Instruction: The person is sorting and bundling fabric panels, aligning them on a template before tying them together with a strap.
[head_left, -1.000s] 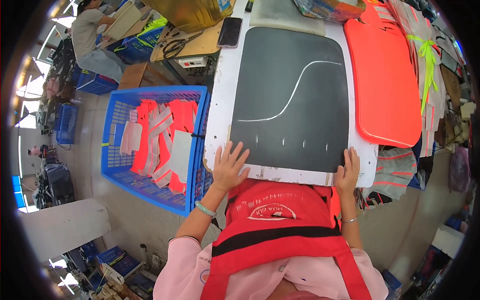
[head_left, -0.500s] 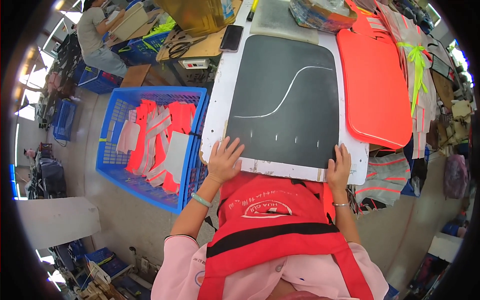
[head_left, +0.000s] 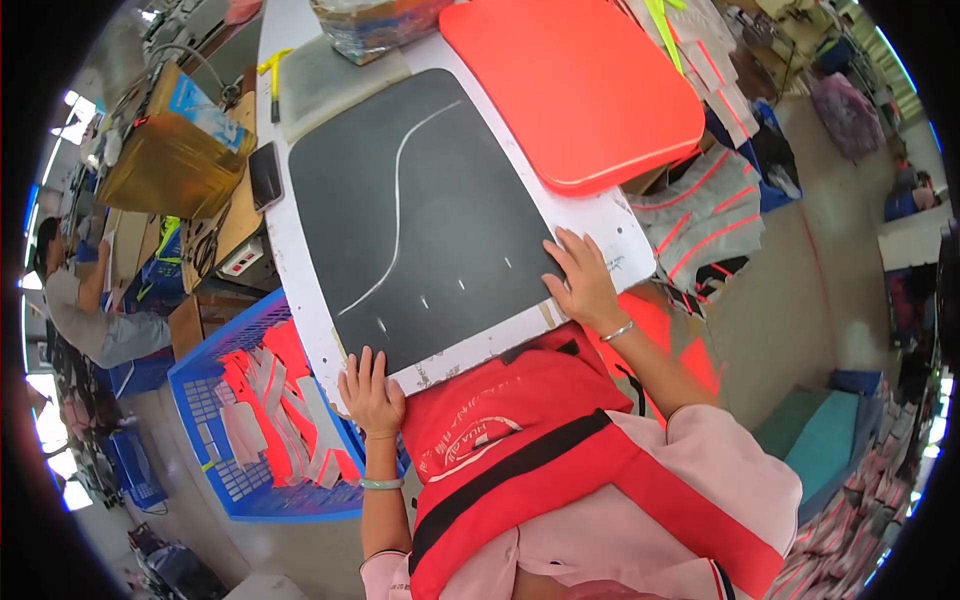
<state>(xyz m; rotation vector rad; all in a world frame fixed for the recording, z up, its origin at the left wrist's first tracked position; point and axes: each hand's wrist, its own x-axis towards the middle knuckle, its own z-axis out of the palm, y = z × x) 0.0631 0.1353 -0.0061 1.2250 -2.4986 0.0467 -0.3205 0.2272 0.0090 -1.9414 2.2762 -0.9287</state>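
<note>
Flat on white bench (head_left: 290, 250), between left hand (head_left: 373, 398) and right hand (head_left: 586, 284): dark panel (head_left: 470, 230), ahead-right of left, ahead-left of right. Lengthwise away, slanting left at far end. Spread open, gripping nothing: left at near-left corner, right at right edge, equally close.

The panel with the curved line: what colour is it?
The panel is dark grey, almost black; the head view shows it best.

Garment workshop, apparently: blue crate (head_left: 290, 507) w/ orange-grey strips (head_left: 282, 400) left of L hand (head_left: 372, 395), orange pcs (head_left: 580, 90) stacked beyond R hand (head_left: 585, 283), co-worker (head_left: 80, 310) seated farther left.
</note>
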